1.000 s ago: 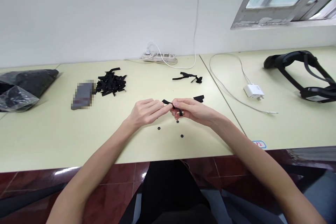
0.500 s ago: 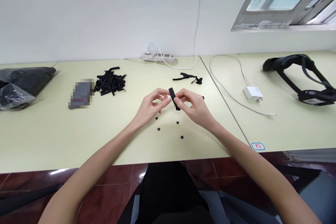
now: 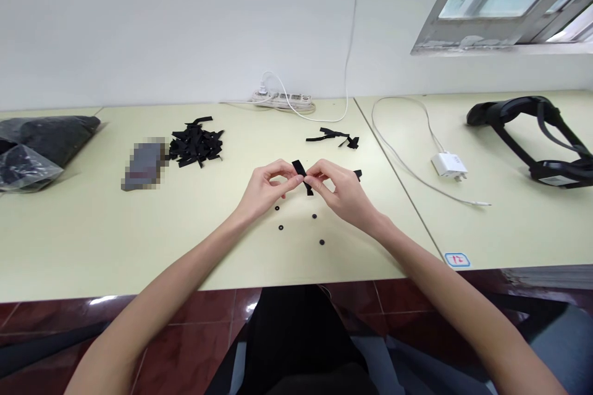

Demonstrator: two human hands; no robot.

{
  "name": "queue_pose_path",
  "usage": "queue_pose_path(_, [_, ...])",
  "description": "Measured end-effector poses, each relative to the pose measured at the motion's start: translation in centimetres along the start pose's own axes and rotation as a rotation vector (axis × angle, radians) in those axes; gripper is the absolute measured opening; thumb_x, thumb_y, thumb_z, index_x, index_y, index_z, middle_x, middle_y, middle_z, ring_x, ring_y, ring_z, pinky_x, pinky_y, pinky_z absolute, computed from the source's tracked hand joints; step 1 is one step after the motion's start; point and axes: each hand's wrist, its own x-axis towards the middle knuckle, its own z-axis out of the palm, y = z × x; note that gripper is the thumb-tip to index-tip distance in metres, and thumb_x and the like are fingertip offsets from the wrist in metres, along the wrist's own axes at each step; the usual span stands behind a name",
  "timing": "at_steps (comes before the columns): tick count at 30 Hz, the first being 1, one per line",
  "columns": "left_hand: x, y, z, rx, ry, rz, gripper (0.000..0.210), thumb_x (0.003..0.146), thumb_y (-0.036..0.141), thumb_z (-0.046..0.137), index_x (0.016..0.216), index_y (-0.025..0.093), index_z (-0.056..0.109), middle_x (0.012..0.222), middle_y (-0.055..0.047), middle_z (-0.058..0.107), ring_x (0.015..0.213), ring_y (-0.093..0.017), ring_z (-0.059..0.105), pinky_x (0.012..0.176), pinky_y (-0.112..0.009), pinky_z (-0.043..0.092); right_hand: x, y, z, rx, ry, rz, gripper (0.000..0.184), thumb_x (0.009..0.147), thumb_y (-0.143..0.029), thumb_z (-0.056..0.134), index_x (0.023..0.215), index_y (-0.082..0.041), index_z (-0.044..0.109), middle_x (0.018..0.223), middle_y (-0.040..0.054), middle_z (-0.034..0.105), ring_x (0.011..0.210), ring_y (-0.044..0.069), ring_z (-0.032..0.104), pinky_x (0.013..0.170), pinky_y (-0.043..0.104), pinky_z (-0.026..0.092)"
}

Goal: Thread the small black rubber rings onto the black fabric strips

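Observation:
A short black fabric strip (image 3: pixel 299 167) is pinched between my two hands above the table. My left hand (image 3: pixel 271 185) grips it from the left with thumb and fingertips. On the other side my right hand (image 3: pixel 337 188) closes thumb and index finger on the same strip. The fingertips of both hands meet near its middle and cover part of it. Below the hands lie several small round black pieces, among them a ring-like one (image 3: pixel 280 228) and a darker disc (image 3: pixel 322 242). They look like snap button parts.
A pile of black strips (image 3: pixel 197 145) lies at the left, beside a blurred-out dark object (image 3: pixel 144 165) and a plastic bag (image 3: pixel 50 148). Behind are a few loose strips (image 3: pixel 333 134) and a power strip (image 3: pixel 282 100). Rightward sit a white charger (image 3: pixel 449 165) with cable and a black headset (image 3: pixel 532 136).
My left fingertips have moved right onto the strip, and both hands now meet at it. The strip has tilted and shifted slightly left.

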Motion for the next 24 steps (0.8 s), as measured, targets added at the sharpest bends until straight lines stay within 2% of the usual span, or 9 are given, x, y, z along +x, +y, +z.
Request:
queue_pose_path(4, [0.17, 0.17, 0.07, -0.04, -0.007, -0.056, 0.036, 0.09, 0.054, 0.09, 0.085, 0.021, 0.077, 0.091, -0.004, 0.065, 0.082, -0.016, 0.061, 0.064, -0.026, 0.051, 0.26, -0.06, -0.33, 0.12, -0.05, 0.098, 0.024, 0.113, -0.042, 0.064, 0.096, -0.026, 0.066, 0.09, 0.002, 0.07, 0.083, 0.02, 0.066, 0.077, 0.036, 0.058])
queue_pose_path(8, [0.5, 0.16, -0.05, -0.187, -0.049, -0.189, 0.042, 0.085, 0.058, 0.092, 0.081, 0.02, 0.074, 0.084, -0.003, 0.06, 0.079, -0.016, 0.056, 0.063, -0.026, 0.049, 0.33, 0.34, -0.46, 0.246, -0.072, 0.164, 0.027, 0.118, -0.043, 0.052, 0.107, -0.027, 0.07, 0.098, 0.0028, 0.074, 0.089, 0.02, 0.071, 0.087, 0.039, 0.063])
queue_pose_path(11, [0.59, 0.0, -0.13, -0.292, -0.061, -0.265, 0.044, 0.083, 0.058, 0.093, 0.079, 0.02, 0.072, 0.085, -0.003, 0.056, 0.081, -0.016, 0.054, 0.061, -0.024, 0.046, 0.17, 0.56, -0.14, 0.19, -0.012, 0.09, 0.012, 0.116, -0.034, 0.056, 0.12, -0.029, 0.066, 0.111, 0.0039, 0.077, 0.098, 0.021, 0.074, 0.09, 0.04, 0.065])
queue_pose_path(14, [0.51, -0.2, -0.09, -0.357, -0.072, -0.293, 0.044, 0.083, 0.056, 0.093, 0.079, 0.02, 0.069, 0.085, -0.002, 0.054, 0.081, -0.015, 0.052, 0.06, -0.023, 0.045, 0.07, 0.42, 0.23, 0.131, 0.026, -0.027, 0.011, 0.111, -0.026, 0.062, 0.121, -0.03, 0.067, 0.117, 0.004, 0.077, 0.104, 0.021, 0.075, 0.091, 0.04, 0.065])
queue_pose_path(17, [0.42, -0.35, -0.02, -0.313, -0.077, -0.245, 0.041, 0.087, 0.054, 0.09, 0.082, 0.02, 0.068, 0.089, -0.002, 0.059, 0.082, -0.014, 0.055, 0.062, -0.022, 0.047, 0.13, 0.13, 0.38, 0.131, 0.035, -0.023, 0.007, 0.11, -0.032, 0.067, 0.115, -0.029, 0.07, 0.112, 0.0039, 0.078, 0.099, 0.022, 0.076, 0.088, 0.041, 0.066])
queue_pose_path(20, [0.42, -0.43, 0.02, -0.212, -0.085, -0.154, 0.038, 0.088, 0.053, 0.09, 0.087, 0.022, 0.069, 0.086, -0.002, 0.062, 0.08, -0.015, 0.059, 0.063, -0.024, 0.051, 0.2, 0.02, 0.38, 0.169, 0.033, 0.068, 0.014, 0.108, -0.041, 0.072, 0.106, -0.027, 0.07, 0.104, 0.0039, 0.077, 0.092, 0.022, 0.075, 0.086, 0.042, 0.067])
queue_pose_path(24, [0.43, -0.47, 0.06, -0.11, -0.096, -0.079, 0.037, 0.092, 0.056, 0.086, 0.092, 0.022, 0.07, 0.081, -0.001, 0.064, 0.075, -0.016, 0.062, 0.063, -0.026, 0.054, 0.19, 0.25, 0.34, 0.265, 0.039, 0.176, 0.021, 0.104, -0.046, 0.076, 0.109, -0.027, 0.068, 0.111, 0.0054, 0.076, 0.1, 0.024, 0.076, 0.092, 0.043, 0.068])
